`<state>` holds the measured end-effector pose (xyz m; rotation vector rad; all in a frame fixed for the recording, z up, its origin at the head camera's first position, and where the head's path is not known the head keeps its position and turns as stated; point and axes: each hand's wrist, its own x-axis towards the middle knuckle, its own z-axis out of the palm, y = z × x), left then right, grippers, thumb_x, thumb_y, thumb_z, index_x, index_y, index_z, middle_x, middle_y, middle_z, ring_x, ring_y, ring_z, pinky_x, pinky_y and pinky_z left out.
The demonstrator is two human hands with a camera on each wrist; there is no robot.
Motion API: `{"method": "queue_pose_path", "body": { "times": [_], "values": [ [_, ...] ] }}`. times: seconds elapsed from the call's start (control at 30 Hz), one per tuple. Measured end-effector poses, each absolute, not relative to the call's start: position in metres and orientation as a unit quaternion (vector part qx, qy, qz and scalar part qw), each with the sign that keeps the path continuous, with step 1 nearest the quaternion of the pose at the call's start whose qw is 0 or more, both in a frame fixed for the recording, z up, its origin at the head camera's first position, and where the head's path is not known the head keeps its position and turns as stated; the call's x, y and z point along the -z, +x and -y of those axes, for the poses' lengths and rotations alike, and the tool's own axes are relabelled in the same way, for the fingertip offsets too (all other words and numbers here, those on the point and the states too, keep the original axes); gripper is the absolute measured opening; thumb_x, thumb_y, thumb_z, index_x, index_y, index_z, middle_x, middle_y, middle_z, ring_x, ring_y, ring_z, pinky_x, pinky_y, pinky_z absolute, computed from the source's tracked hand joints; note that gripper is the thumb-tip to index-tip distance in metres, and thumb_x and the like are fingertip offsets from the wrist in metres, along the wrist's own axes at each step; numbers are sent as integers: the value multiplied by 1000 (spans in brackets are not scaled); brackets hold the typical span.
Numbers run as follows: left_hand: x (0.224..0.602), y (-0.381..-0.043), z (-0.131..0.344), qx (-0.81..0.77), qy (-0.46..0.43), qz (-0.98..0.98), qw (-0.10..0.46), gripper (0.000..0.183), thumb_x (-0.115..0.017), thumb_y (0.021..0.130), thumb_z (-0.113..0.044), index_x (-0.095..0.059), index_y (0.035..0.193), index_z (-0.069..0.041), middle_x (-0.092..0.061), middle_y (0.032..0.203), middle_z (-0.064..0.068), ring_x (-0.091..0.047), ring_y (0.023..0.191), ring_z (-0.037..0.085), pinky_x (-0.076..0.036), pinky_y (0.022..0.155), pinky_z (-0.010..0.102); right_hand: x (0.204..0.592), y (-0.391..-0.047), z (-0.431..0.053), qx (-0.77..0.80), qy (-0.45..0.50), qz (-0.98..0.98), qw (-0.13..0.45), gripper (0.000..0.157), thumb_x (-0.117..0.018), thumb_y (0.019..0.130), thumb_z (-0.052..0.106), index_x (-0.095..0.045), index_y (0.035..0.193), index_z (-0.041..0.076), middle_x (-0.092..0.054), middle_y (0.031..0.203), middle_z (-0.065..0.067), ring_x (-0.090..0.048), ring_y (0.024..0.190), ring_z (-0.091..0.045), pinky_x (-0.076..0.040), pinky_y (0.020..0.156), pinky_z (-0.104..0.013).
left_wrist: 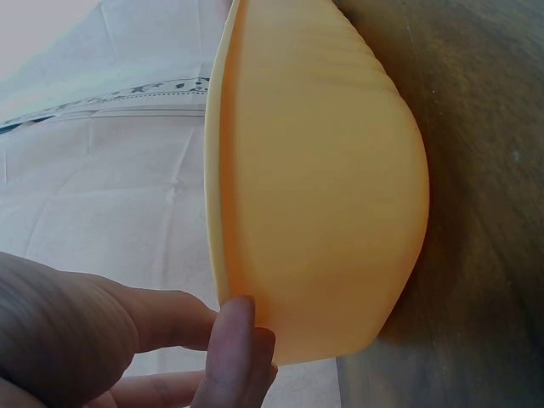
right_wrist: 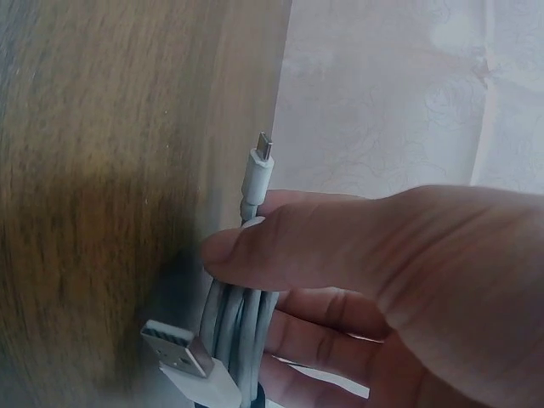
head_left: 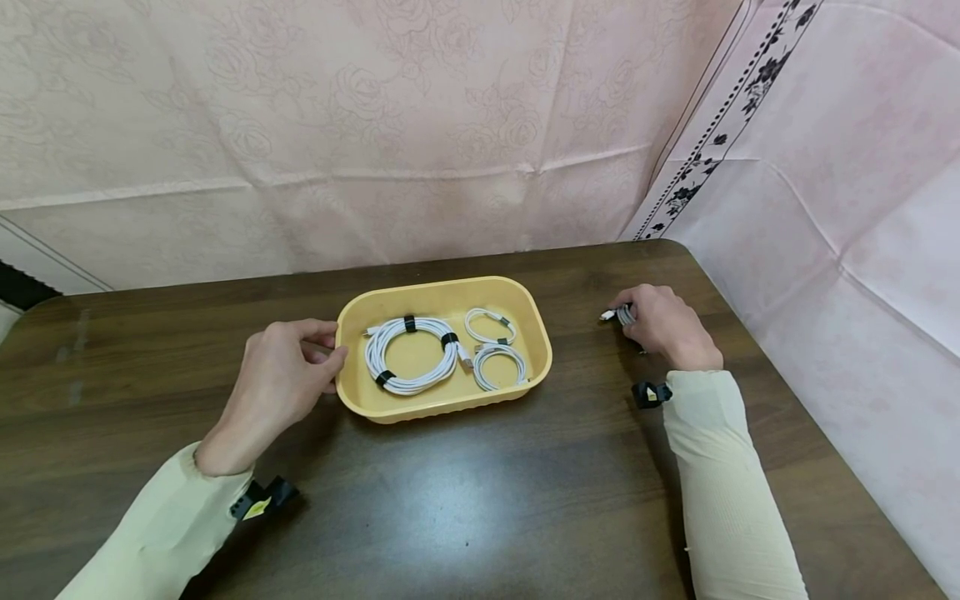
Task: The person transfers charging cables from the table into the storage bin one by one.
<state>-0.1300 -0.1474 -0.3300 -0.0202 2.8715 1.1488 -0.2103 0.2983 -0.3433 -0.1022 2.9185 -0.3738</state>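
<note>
A yellow plastic tray (head_left: 420, 412) stands on the table with coiled white cables inside. The larger coil (head_left: 415, 390) is bound with black straps, and two smaller coils (head_left: 491, 313) lie to its right. My left hand (head_left: 281, 375) grips the tray's left end by the rim; in the left wrist view its fingertips (left_wrist: 234, 340) sit against the outer wall (left_wrist: 323, 195). Right of the tray, my right hand (head_left: 666, 327) holds a bundled grey-white USB cable (right_wrist: 234, 314) between thumb and fingers. Its small plug (right_wrist: 257, 174) points away, and a USB-A plug (right_wrist: 183, 348) sticks out nearer.
The dark wooden table (head_left: 465, 508) has a rounded far right corner. Pale patterned cloth (head_left: 375, 125) hangs behind it, and more cloth (head_left: 862, 233) hangs along the right side. A black wrist camera (head_left: 651, 394) sits by the right cuff.
</note>
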Motion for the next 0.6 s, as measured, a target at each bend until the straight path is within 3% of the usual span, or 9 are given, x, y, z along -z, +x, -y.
{"method": "queue_pose_path", "body": {
  "times": [0.33, 0.6],
  "values": [
    [330, -130, 148, -370, -6, -929, 21, 41, -67, 96, -14, -63, 133, 4, -70, 114, 21, -71, 71, 13, -55, 54, 24, 340, -210, -296, 119, -41, -988, 86, 38, -61, 92, 4, -69, 129, 11, -64, 93, -12, -55, 82, -28, -46, 67, -42],
    [329, -129, 148, -372, -3, -928, 20, 40, -66, 96, -13, -63, 132, 4, -70, 113, 22, -71, 71, 14, -56, 54, 25, 337, -208, -293, 118, -42, -989, 83, 39, -60, 91, 3, -70, 128, 11, -67, 102, -15, -56, 85, -29, -48, 71, -46]
  ]
}}
